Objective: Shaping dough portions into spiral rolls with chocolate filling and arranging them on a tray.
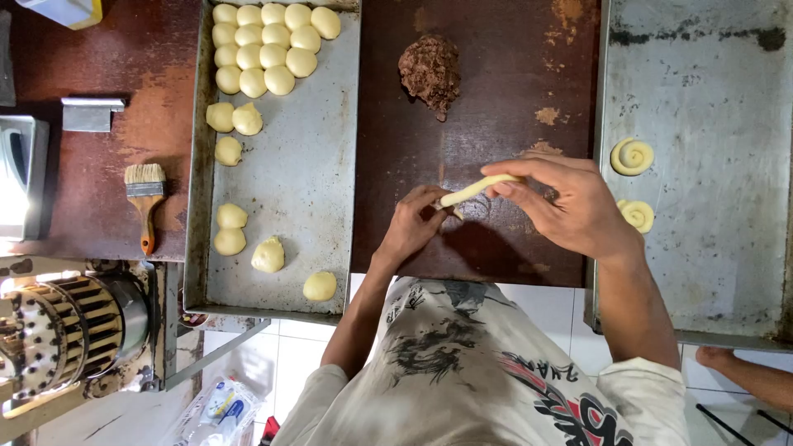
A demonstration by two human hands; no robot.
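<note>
Dough strip [477, 189] is hanging between both hands over the brown table [496, 91]. Right hand [574, 206] is pinching its far end with closed fingertips [504, 187]; left hand [413, 225] is gripping the near end, fingers curled shut. Brown filling lump [430, 71] is sitting well beyond the fingers, nothing blocking. Two dough spirals [632, 156] are lying on the right tray [702, 272], just past the right knuckles. Dough balls [263, 45] are filling the left tray [289, 182]; brush [146, 198] is further left.

You're over a worn, rust-brown table [496, 99] with patchy finish, white tiled floor [273, 363] below its near edge, and a slotted metal machine drum [74, 330] at lower left under bright light.
</note>
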